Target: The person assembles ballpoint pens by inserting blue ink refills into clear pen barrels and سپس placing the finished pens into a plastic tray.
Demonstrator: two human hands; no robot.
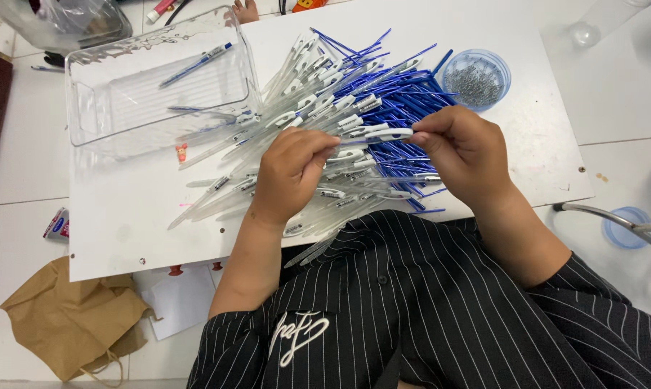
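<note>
Both hands pinch one pen barrel (383, 133) above the pen pile (340, 144) at table (123, 216) centre: left hand (291, 173) fingers closed on its clear end, right hand (466, 155) on the clip end. Risk, prob.: the elbows nudge the pile edge at 6 o'clock — loose barrels roll off. The cup of springs (475, 78) at 1 o'clock could tip.

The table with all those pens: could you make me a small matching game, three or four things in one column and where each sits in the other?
Things:
1. clear plastic bin
2. round blue dish
3. brown paper bag
4. white pen part

Places:
A. on the floor, lower left
B. pinched between the left hand and the right hand
C. far left of the white table, one pen inside
D. far right of the pen heap, full of small metal springs

Pairs: 1-C, 2-D, 3-A, 4-B
</note>
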